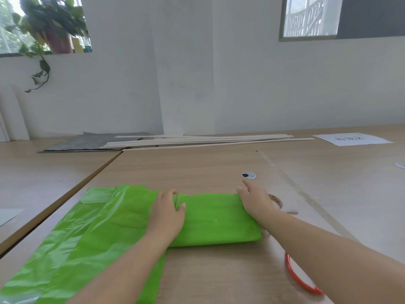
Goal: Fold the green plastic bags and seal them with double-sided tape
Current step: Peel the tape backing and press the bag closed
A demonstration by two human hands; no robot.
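left hand (167, 212) lying flat, fingers together, pressing green plastic bags (214, 218) beneath it | right hand (255, 199) resting, fingers spread, at the fold's right end | red ring (293, 275), possibly tape, lying beside right forearm

White wall (241, 84), two daylit windows (310, 16), wooden tables (197, 163), trailing plant (50, 23)

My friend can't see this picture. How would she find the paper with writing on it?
Start at the wooden table and look to its far right side, right of the long wooden strips. The paper lies flat there; it is the only white sheet bearing dark characters.
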